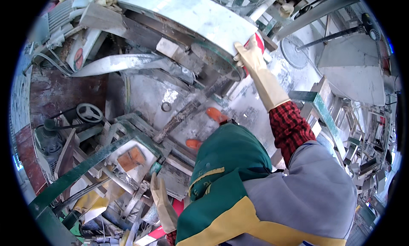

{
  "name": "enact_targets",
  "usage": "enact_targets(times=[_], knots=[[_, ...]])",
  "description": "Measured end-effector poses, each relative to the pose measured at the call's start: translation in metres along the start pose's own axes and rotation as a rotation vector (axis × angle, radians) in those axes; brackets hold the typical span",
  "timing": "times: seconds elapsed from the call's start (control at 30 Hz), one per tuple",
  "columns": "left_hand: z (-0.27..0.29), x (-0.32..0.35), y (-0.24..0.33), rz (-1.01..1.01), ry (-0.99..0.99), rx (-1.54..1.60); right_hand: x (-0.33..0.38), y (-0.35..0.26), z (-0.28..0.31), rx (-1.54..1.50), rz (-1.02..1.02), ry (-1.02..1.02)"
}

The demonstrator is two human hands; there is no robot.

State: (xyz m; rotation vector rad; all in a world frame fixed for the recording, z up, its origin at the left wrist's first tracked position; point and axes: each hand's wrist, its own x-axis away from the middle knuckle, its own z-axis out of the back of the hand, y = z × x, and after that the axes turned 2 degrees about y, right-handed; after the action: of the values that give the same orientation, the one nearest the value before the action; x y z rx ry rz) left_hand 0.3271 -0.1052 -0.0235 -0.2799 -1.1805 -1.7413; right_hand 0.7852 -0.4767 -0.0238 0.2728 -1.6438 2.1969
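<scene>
My right hand [250,54], in a cream rubber glove, reaches forward to the end of a long white slab-like surface [183,12]. Its fingers bend over a red rounded piece [260,42] there; the glove covers much of that piece, so its kind is unclear. Low on the left, my left hand [161,197], gloved the same way, has its fingers stretched out and holds nothing I can see. Its fingertips are near a small teal block [155,168] by the green metal frame [85,173]. Red and white material [155,234] shows beside its wrist.
My orange shoes [216,115] stand on the dusty floor. A motor [49,139] and a spoked pulley wheel [89,112] are at left. A reddish-brown block [131,158] lies on a white piece. Stacked offcuts [370,173] crowd the right; a round base with a pole [295,51] stands far right.
</scene>
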Motion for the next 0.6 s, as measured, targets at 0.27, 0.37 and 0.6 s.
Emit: enact_targets(times=[0.27,0.37,0.6], knots=[[-0.02,-0.02,0.01,-0.054,-0.142,0.022,-0.005,0.001,-0.002,-0.043,-0.025,-0.069],[-0.018,-0.02,0.005,-0.067,-0.169,0.03,0.007,-0.015,0.005,0.093,-0.029,0.029],[0.005,0.007,-0.005,0.017,-0.105,0.1,-0.044,-0.007,0.035,0.559,0.744,0.43]])
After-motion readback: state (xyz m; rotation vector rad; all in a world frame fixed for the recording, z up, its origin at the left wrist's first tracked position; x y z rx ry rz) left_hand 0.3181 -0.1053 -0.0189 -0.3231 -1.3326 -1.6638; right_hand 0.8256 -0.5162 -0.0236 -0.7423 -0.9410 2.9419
